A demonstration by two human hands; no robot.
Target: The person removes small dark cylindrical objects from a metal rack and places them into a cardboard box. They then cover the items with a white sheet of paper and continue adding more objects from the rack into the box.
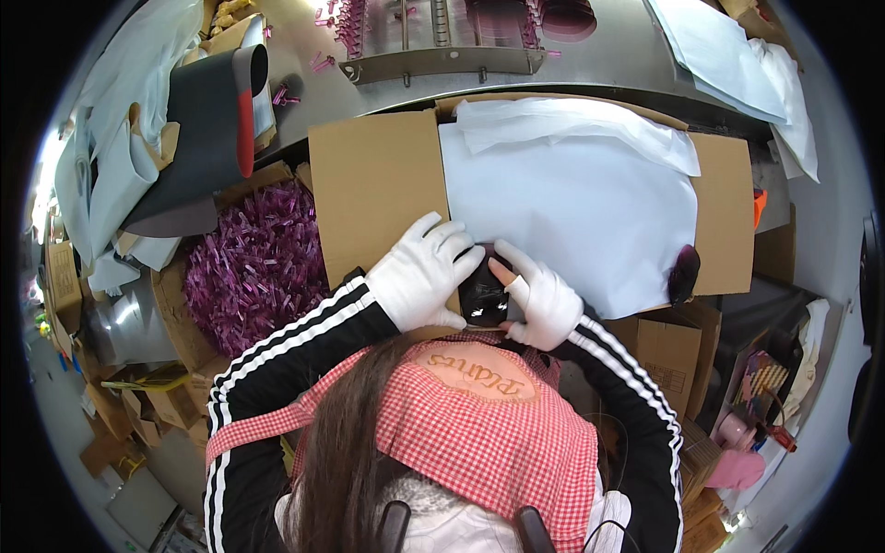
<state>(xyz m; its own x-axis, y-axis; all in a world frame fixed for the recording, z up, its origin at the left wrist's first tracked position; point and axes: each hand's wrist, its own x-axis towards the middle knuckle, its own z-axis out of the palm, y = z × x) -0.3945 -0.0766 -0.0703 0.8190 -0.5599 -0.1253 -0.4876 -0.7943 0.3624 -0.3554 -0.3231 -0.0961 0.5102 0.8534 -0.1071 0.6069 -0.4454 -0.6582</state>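
Both my hands wear white gloves, at the near edge of an open cardboard box. A dark purple glossy lens-like piece lies between them. My left hand touches its left side with the fingertips. My right hand has thumb and fingers at its right side, with a bare fingertip showing through the glove. Whether either hand bears the piece's weight is hidden. White sheets cover the inside of the box, with a thinner crumpled sheet along the far edge. A second dark purple piece lies at the sheets' right corner.
Left of the box, a carton holds a heap of purple clear plastic pieces. Beyond is a metal table with a metal rack, purple round lenses and more sheets. Cardboard boxes stand at the right.
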